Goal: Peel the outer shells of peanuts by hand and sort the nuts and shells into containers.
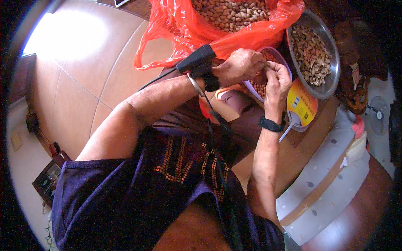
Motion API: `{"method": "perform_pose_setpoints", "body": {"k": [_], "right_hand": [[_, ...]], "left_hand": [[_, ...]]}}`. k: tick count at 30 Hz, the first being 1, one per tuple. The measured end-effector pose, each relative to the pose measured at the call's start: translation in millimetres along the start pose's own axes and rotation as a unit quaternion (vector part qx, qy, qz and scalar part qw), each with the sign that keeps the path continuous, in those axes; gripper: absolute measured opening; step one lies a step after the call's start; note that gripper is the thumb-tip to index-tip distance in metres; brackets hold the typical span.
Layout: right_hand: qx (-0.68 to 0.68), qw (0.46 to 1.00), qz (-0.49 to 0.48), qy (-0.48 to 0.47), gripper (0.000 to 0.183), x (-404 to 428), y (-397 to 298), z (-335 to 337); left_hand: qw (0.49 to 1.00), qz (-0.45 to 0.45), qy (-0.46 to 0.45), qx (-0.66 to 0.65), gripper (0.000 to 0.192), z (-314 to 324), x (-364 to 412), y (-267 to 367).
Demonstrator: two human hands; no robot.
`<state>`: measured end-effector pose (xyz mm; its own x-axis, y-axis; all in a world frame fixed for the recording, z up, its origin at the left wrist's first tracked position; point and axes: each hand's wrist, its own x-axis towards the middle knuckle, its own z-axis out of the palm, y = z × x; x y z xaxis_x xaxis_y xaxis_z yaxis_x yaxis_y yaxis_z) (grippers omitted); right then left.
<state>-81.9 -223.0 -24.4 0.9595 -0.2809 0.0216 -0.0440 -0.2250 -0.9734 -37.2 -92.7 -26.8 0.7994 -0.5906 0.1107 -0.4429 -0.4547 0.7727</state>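
Note:
My left hand (243, 65) and my right hand (278, 80) meet fingertip to fingertip, pinching a small brown peanut pod (266, 66) that is mostly hidden by the fingers. Beneath them is a lilac-rimmed plastic container (289, 64) with reddish shelled peanuts (259, 88) in it. Beyond my left hand, an open red plastic bag (251, 40) holds many unshelled peanuts (232, 14). To the right of my hands, a round metal basin (336, 59) contains broken peanut shells (312, 59).
A yellow hand fan (303, 103) with printed writing lies below the basin, close to my right wrist. Patterned grey padding (326, 191) covers a seat at the lower right. Further right is an electric fan (378, 115). Tiled floor (84, 81) spreads out on the left.

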Motion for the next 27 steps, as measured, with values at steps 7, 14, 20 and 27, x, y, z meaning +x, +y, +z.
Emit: {"method": "perform_pose_setpoints", "body": {"k": [7,14,20,27], "right_hand": [[0.086,0.992,-0.015,0.089,0.008,-0.9,-0.2,4.0],[0.040,0.993,-0.009,0.109,0.010,0.1,-1.4,4.0],[0.074,0.997,0.032,0.006,0.014,4.0,12.2,-21.9],[-0.047,0.999,0.016,0.000,0.014,11.8,11.2,-13.8]], "left_hand": [[0.990,0.066,0.028,-0.123,0.019,11.2,3.8,-11.9],[0.973,-0.082,0.064,-0.204,0.017,28.6,5.5,1.7],[0.970,-0.147,-0.032,-0.191,0.017,24.6,18.5,-5.2],[0.999,0.035,-0.023,0.034,0.017,35.8,15.6,-13.6]]}}
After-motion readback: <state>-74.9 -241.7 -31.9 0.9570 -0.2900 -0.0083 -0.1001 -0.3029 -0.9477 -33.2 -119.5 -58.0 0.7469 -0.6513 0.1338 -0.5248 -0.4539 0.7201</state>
